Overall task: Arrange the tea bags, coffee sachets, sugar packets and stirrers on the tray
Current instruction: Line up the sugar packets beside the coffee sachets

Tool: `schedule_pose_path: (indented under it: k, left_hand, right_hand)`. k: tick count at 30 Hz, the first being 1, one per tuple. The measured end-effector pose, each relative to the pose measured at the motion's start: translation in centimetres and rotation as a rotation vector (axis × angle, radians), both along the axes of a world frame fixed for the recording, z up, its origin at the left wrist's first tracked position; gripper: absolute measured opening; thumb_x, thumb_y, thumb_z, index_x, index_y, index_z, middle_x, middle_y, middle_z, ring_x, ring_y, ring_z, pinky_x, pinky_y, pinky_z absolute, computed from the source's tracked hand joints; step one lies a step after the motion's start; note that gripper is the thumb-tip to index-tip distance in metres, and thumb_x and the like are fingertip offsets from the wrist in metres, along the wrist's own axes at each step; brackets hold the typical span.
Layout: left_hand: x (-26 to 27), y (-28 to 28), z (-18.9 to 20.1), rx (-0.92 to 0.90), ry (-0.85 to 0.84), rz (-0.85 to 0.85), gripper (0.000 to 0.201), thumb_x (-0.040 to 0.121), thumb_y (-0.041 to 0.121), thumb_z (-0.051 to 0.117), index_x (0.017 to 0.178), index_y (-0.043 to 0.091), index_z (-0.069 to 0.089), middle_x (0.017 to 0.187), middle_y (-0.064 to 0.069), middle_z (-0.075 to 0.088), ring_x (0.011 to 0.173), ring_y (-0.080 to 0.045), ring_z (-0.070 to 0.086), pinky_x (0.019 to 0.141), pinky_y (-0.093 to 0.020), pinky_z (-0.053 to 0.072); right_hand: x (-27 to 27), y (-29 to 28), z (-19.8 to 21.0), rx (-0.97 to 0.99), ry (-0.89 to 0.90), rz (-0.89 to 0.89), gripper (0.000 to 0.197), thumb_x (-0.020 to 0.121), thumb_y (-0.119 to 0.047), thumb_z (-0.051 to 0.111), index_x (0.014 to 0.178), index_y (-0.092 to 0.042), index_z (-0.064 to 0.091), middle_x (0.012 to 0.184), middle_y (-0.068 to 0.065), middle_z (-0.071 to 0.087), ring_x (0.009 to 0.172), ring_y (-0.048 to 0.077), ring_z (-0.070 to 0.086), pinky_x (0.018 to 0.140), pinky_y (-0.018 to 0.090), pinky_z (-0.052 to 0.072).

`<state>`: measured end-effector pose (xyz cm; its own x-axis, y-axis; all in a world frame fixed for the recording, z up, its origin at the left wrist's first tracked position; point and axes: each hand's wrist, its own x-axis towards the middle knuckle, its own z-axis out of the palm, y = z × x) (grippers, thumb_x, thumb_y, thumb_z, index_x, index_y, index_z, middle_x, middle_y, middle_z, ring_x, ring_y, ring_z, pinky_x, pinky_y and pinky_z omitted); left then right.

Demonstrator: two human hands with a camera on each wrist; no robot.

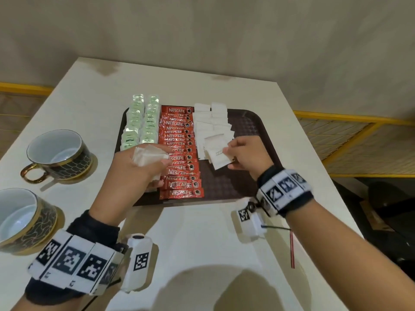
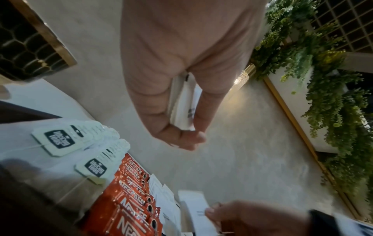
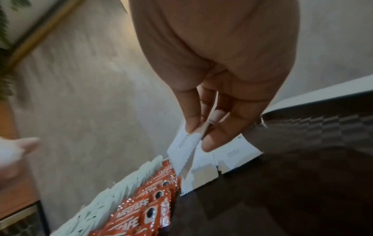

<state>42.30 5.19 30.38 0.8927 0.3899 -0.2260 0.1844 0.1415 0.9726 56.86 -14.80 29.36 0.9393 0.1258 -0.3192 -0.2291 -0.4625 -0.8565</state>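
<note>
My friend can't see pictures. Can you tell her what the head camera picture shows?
Two hands lay white sugar packets on a dark tray: the right hand pinches one packet, the left hand holds a stack. Red coffee sachets and green tea bags sit in rows.

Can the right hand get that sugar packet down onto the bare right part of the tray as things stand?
Probably yes: the right hand pinches a sugar packet over the tray, whose dark surface beside it lies bare.

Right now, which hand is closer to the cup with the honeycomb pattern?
Left. The left hand, gripping a stack of sugar packets, hovers over the tray's left side, nearest the honeycomb cup. The right hand is farther right, pinching a sugar packet.
</note>
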Motion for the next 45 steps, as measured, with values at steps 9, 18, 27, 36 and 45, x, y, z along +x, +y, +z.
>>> schedule_pose_path:
  k: [9,18,27,36,45]
  left_hand:
    - [-0.6,0.6,-0.6,0.0,0.004,0.037,0.028,0.084,0.02,0.072,0.111,0.023,0.069,0.113,0.0,0.07,0.1,-0.021,0.069,0.065,-0.026,0.06]
    - [-0.5,0.6,-1.4,-0.037,0.006,0.04,0.023,0.085,0.017,0.072,0.107,0.025,0.072,0.109,0.003,0.071,0.101,-0.019,0.069,0.062,-0.022,0.059]
    - [0.0,0.0,-1.6,-0.03,0.033,0.037,0.035,0.085,0.02,0.072,0.119,0.02,0.068,0.116,0.001,0.069,0.103,-0.019,0.067,0.062,-0.022,0.058]
    - [-0.1,-0.2,-1.3,-0.06,0.032,0.041,0.028,0.086,0.016,0.07,0.114,0.018,0.07,0.114,-0.003,0.07,0.097,-0.018,0.068,0.059,-0.02,0.056]
    - [-0.1,-0.4,-1.0,-0.218,0.073,0.039,0.031,0.087,0.012,0.068,0.118,0.019,0.068,0.118,-0.01,0.068,0.097,-0.019,0.068,0.062,-0.023,0.057]
  right_hand:
    - [3.5,2.8,-1.6,-0.176,0.127,0.045,0.023,0.084,-0.005,0.071,0.106,0.002,0.065,0.107,0.018,0.069,0.083,0.021,0.067,0.078,0.038,0.061]
    - [4.0,0.3,1.2,-0.046,0.169,-0.007,0.012,0.08,0.001,0.075,0.075,-0.003,0.064,0.075,0.009,0.068,0.059,0.013,0.058,0.044,0.016,0.047]
    - [5.1,-0.9,-0.9,-0.195,0.22,-0.006,0.017,0.082,0.002,0.072,0.072,-0.004,0.06,0.072,0.015,0.063,0.054,0.019,0.059,0.049,0.028,0.056]
    - [6.0,-0.2,-1.9,-0.432,0.059,0.071,0.02,0.076,-0.008,0.077,0.086,0.006,0.067,0.093,0.021,0.073,0.086,0.03,0.072,0.079,0.047,0.06]
    - [5.9,-0.3,-1.6,-0.427,0.055,-0.006,0.024,0.072,-0.003,0.077,0.092,0.006,0.068,0.091,0.017,0.069,0.08,0.033,0.07,0.063,0.045,0.062]
